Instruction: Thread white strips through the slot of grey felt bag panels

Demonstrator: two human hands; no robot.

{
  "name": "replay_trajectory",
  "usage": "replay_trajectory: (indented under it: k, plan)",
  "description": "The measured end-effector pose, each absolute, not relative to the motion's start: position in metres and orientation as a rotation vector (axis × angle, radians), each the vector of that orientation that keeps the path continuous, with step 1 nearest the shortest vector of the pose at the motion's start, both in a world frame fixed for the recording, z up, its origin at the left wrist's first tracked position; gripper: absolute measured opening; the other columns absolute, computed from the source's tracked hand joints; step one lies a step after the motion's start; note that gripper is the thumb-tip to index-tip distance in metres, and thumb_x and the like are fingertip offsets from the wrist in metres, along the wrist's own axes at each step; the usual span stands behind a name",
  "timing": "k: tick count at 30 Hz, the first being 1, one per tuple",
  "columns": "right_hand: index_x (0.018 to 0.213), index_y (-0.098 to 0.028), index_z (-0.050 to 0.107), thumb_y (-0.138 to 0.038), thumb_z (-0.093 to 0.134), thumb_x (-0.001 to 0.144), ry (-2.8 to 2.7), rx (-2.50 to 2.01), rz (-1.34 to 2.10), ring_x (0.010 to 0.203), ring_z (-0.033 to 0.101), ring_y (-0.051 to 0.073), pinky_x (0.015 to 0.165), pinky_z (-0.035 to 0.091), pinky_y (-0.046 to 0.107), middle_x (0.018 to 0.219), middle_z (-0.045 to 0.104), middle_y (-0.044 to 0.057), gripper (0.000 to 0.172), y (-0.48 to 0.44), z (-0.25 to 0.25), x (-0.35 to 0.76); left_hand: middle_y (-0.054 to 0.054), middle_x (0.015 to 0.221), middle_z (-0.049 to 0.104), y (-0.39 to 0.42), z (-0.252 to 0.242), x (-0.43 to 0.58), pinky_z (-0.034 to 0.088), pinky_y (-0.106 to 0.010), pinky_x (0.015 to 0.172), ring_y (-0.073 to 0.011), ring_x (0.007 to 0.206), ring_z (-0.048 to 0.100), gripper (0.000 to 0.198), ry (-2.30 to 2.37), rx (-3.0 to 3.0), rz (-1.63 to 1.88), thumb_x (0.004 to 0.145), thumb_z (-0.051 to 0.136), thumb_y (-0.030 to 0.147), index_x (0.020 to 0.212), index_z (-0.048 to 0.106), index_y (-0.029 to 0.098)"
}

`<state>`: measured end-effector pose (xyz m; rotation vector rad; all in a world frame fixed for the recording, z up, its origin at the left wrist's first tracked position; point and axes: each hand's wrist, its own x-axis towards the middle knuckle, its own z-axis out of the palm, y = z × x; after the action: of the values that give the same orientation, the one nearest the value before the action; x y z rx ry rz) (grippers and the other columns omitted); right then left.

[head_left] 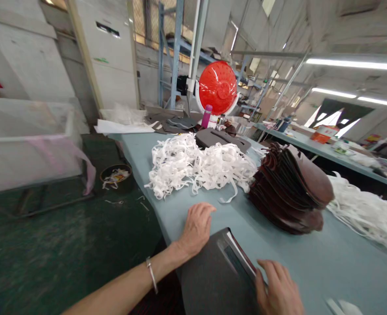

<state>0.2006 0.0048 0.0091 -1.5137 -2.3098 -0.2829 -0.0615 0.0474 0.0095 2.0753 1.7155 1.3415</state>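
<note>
A dark grey leather-like piece (213, 280) lies on the blue-green table (262, 249) at the near edge, with a white strip (241, 253) along its right side. My left hand (196, 227) is just above its upper left edge, fingers curved together; whether they hold anything is hidden. At the right edge of the piece, my right hand (277, 286) has its thumb and fingers closed on the border beside the white strip. Beyond the hands lies a heap of curly white strips (200, 164). To its right stands a stack of dark brown leather pieces (288, 192).
More white strips (371, 212) lie at the far right. Behind the heap are grey pieces (221, 139), a purple bottle (206, 116) and a red round object (217, 87). A white cart (29, 162) and a scrap basket (115, 175) stand left.
</note>
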Motion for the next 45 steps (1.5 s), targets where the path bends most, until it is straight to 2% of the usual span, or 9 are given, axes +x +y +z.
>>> replay_trajectory:
  k: [3,7,11,16,22,25,30,37,45]
  plan:
    - [0.115,-0.019,0.054,-0.021,0.039,0.09,-2.23,-1.299,0.212,0.099,0.059,0.022,0.086,0.049,0.036,0.108,0.062,0.012,0.029,0.051,0.014,0.096,-0.009,0.117,0.056,0.071,0.007,-0.097,0.037,-0.043,0.101,-0.022,0.114,0.048,0.034,1.943,1.951,1.517,0.088,0.038,0.008,0.118,0.051,0.018]
    - [0.129,-0.013,0.048,-0.01,0.041,0.081,-2.152,-1.085,0.585,0.123,0.047,0.023,0.097,0.043,0.037,0.137,0.046,0.016,0.048,0.109,0.007,-0.009,-0.011,0.125,0.053,0.095,-0.003,-0.124,0.036,-0.042,0.104,-0.0212,0.12,0.046,0.043,1.987,1.94,1.638,0.087,0.033,0.007,0.127,0.044,0.016]
    - [0.118,-0.014,0.056,-0.009,0.044,0.077,-2.088,-1.152,0.639,0.095,0.061,0.022,0.083,0.047,0.035,0.106,0.066,0.011,0.043,0.128,0.0,-0.03,-0.007,0.132,0.052,0.102,-0.012,-0.128,0.033,-0.043,0.105,-0.0225,0.127,0.039,0.05,1.951,2.109,1.344,0.084,0.037,0.007,0.13,0.046,0.022]
    - [0.077,-0.019,0.062,-0.016,0.041,0.086,-2.007,-1.323,0.617,0.07,0.057,0.017,0.068,0.042,0.029,0.074,0.063,0.004,0.023,0.074,0.015,0.032,-0.002,0.118,0.063,0.103,-0.014,-0.125,0.033,-0.046,0.099,-0.0263,0.121,0.044,0.029,1.922,2.244,0.964,0.086,0.046,0.013,0.102,0.065,0.028]
    - [0.083,-0.02,0.06,-0.022,0.044,0.089,-1.91,-1.482,0.535,0.078,0.055,0.018,0.073,0.039,0.028,0.08,0.061,0.004,0.018,-0.023,0.036,0.101,-0.011,0.127,0.053,0.088,0.009,-0.104,0.03,-0.047,0.103,-0.0256,0.121,0.044,0.03,1.914,2.089,1.129,0.092,0.038,0.021,0.114,0.058,0.021]
    - [0.084,-0.021,0.06,-0.026,0.043,0.091,-1.819,-1.575,0.628,0.07,0.055,0.016,0.065,0.039,0.025,0.075,0.06,0.002,0.019,-0.055,0.033,0.116,-0.007,0.127,0.054,0.054,0.035,-0.071,0.032,-0.037,0.104,-0.0206,0.119,0.046,0.034,1.368,2.157,1.06,0.094,0.04,0.031,0.125,0.049,0.022]
    - [0.078,-0.022,0.053,-0.039,0.041,0.093,-1.55,-1.746,0.754,0.055,0.055,0.012,0.054,0.037,0.021,0.063,0.058,-0.003,0.026,-0.093,0.023,0.154,0.002,0.084,0.065,0.004,0.056,-0.029,0.036,-0.029,0.09,-0.0145,0.087,0.056,0.023,0.756,2.264,0.34,0.095,0.043,0.035,0.09,0.062,0.023]
    - [0.082,-0.024,0.056,-0.049,0.037,0.091,-1.516,-2.027,0.656,0.061,0.061,0.016,0.058,0.041,0.023,0.067,0.062,-0.001,0.033,-0.132,0.018,0.217,0.001,0.091,0.065,0.008,0.039,-0.028,0.037,-0.026,0.081,-0.0145,0.087,0.057,0.024,0.911,2.174,0.356,0.095,0.04,0.03,0.088,0.061,0.022]
    - [0.075,-0.026,0.058,-0.059,0.038,0.084,-1.35,-2.232,0.622,0.064,0.064,0.021,0.058,0.041,0.027,0.067,0.066,0.001,0.039,-0.123,0.015,0.217,0.001,0.067,0.064,0.019,0.032,-0.018,0.038,-0.024,0.058,-0.0136,0.063,0.059,0.016,1.382,1.869,0.404,0.081,0.051,0.029,0.075,0.062,0.019]
